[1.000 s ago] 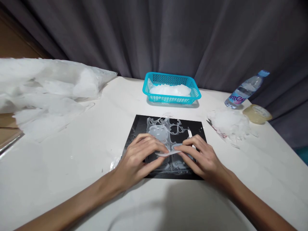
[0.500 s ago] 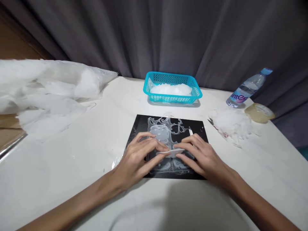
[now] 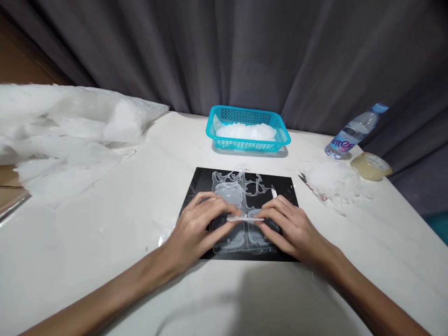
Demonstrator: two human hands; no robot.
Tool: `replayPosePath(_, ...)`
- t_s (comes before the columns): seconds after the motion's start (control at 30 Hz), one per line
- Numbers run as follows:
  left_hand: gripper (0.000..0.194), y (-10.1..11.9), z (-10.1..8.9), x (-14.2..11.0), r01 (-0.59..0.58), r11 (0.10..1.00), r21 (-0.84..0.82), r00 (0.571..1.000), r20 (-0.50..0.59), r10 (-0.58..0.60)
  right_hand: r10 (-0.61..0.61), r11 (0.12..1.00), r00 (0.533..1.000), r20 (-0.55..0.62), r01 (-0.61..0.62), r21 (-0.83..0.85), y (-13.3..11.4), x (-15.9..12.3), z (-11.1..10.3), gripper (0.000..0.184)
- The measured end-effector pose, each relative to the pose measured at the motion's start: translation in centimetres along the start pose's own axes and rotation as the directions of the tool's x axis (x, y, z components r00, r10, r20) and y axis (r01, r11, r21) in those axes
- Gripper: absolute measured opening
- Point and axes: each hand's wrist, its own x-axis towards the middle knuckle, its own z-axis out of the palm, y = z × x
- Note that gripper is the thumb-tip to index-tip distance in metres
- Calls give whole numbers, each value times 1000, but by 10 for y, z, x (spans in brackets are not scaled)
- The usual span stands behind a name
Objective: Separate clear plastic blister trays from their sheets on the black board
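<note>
A black mat lies on the white table in front of me. On it rests a translucent moulded sheet with cut-out shapes. My left hand and my right hand meet over the sheet's middle, each pinching one end of a small flat translucent piece. A thin white-tipped tool sticks up from between my right hand's fingers.
A turquoise basket of translucent pieces stands beyond the mat. A heap of scraps lies to the right, with a water bottle and a tape roll behind it. Crumpled plastic bags fill the left side.
Both hands stay over the mat; the small piece between the fingertips has shifted slightly and now lies flatter. The view has drifted a little.
</note>
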Motion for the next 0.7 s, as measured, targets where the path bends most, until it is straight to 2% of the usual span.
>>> replayPosePath(0.27, 12, -3, 1, -3, 15, 1000, 6, 1000, -21, -15, -25, 999, 1000, 14, 26, -23, -2, -2, -1, 11)
replayPosePath(0.7, 9, 3, -8, 4, -10, 1000, -27, 1000, 29, 11, -34, 999, 999, 20, 35, -39, -1, -4, -1, 10)
